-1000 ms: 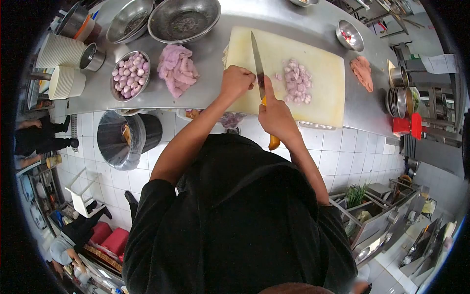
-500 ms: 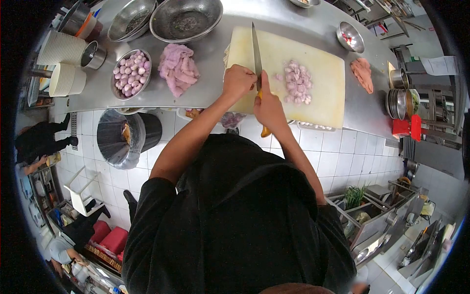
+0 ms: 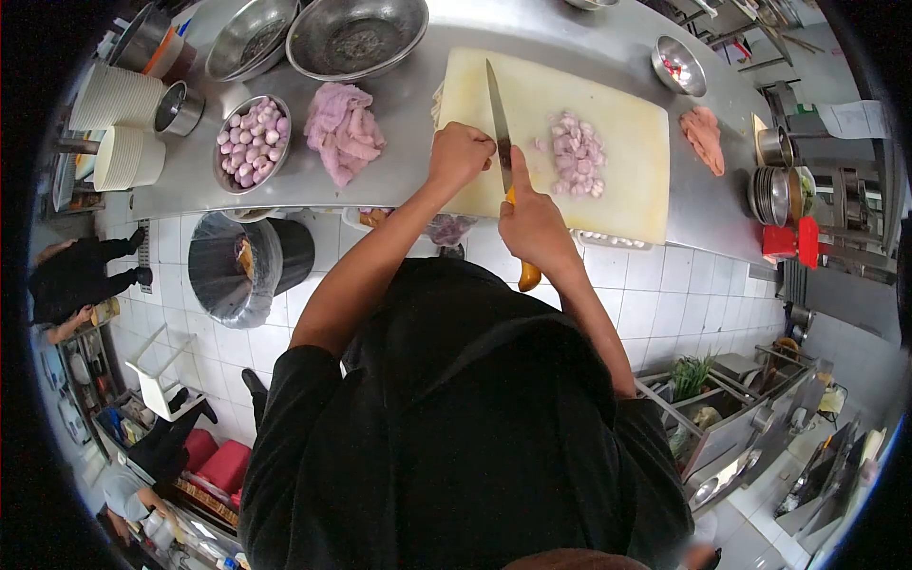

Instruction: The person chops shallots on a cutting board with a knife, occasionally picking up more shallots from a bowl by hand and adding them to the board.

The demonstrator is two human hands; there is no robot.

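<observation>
My right hand (image 3: pixel 534 228) grips the yellow handle of a long kitchen knife (image 3: pixel 499 109), its index finger stretched along the blade. The blade points away from me over the left part of a white cutting board (image 3: pixel 627 123). Beside the blade, my left hand (image 3: pixel 460 155) is closed in a pinch at the board's left side; whatever its fingers hold is hidden. A pile of cut shallots (image 3: pixel 578 157) lies on the board, right of the knife. Farther left are a crumpled pink cloth (image 3: pixel 344 133) and a metal bowl holding peeled shallots (image 3: pixel 252 142).
Two large metal bowls stand at the back left, the nearer one (image 3: pixel 357 38) beside the board. A small metal bowl (image 3: pixel 678 66) and an orange cloth (image 3: pixel 702 141) lie to the right. Below the table edge is a lined bin (image 3: pixel 214 275). Other people are at the far left.
My right hand has drawn the knife back toward me, its handle shifting slightly right. My left hand stays nearly in place, now a little apart from the right hand.
</observation>
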